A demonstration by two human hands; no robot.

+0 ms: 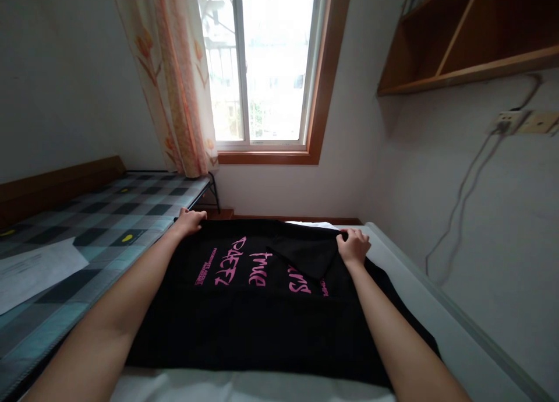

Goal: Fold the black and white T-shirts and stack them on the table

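Observation:
A black garment with pink lettering [262, 326] lies spread sideways over a white surface [253, 387]. My left hand [191, 221] pinches its far left corner, fingers closed on the cloth. At the far right edge, my right hand [354, 246] grips the fabric with its fingers curled. Between the hands, nearer the right one, a dark flap of cloth is folded over part of the lettering.
To the left is a checked mattress [144, 201] bearing a paper sheet [39, 271]. A curtain [181, 99] hangs beside the window [275, 70]. A wooden shelf [471, 73] and a socket with a cable [509, 122] are on the right wall.

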